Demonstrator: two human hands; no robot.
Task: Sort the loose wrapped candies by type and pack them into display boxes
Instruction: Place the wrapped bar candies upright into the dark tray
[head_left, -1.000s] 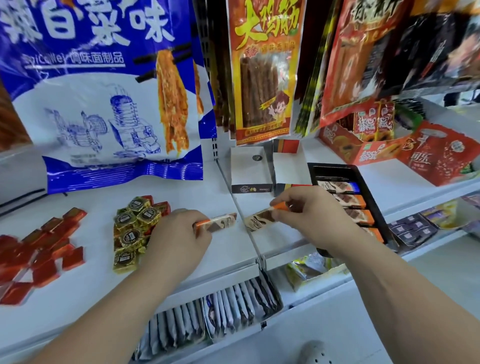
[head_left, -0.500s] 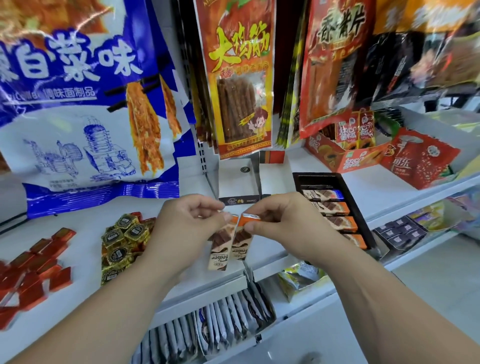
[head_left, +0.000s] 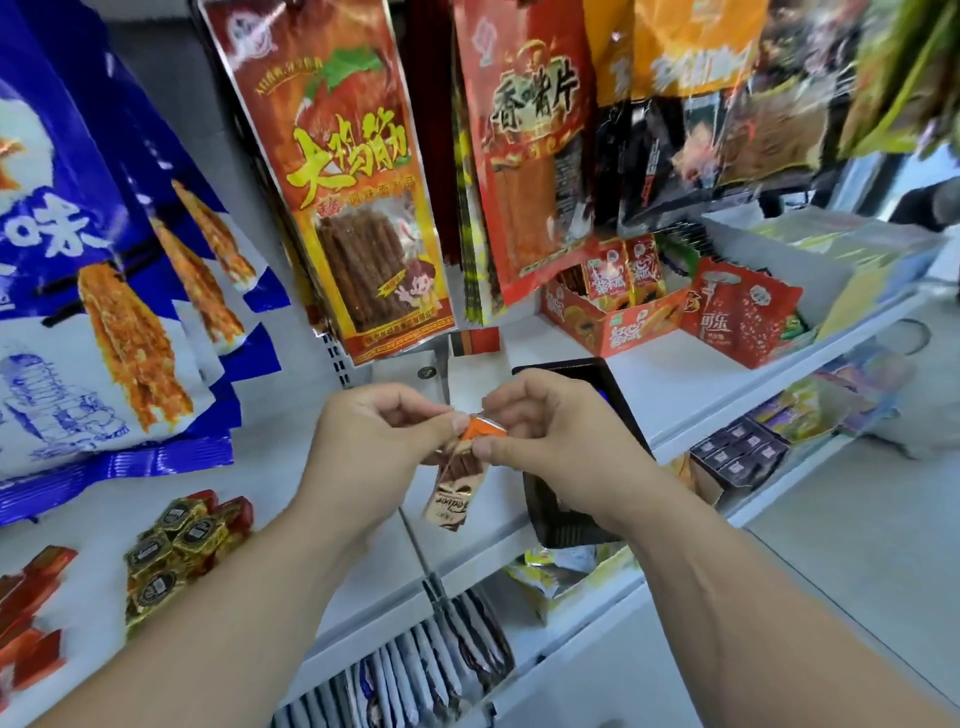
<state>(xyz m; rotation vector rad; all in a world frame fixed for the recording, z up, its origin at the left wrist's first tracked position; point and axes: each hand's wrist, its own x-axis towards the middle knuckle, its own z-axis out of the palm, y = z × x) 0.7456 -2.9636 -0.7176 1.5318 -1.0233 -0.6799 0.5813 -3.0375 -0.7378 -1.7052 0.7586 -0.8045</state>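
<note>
Both hands meet above the white shelf (head_left: 322, 467). My left hand (head_left: 374, 441) and my right hand (head_left: 550, 441) pinch the orange tops of slim brown-and-white wrapped candy bars (head_left: 454, 488), which hang downward, pressed together. Behind my right hand lies a black display tray (head_left: 561, 371), mostly hidden. Two white display boxes (head_left: 467, 379) stand at the back. On the shelf to the left lies a pile of gold-wrapped square candies (head_left: 176, 545). Red wrapped candies (head_left: 31, 618) lie at the far left.
Large hanging snack bags, blue (head_left: 104, 260) and red-orange (head_left: 353, 208), crowd the space above the shelf. An orange box of packets (head_left: 613, 317) and a red bag (head_left: 743, 312) sit at the right. A lower shelf holds rows of sachets (head_left: 405, 675) and small dark boxes (head_left: 737, 452).
The two candy bars, held apart a second ago, have been brought together and turned to hang upright. Both hands have risen, and my right hand now covers the black tray.
</note>
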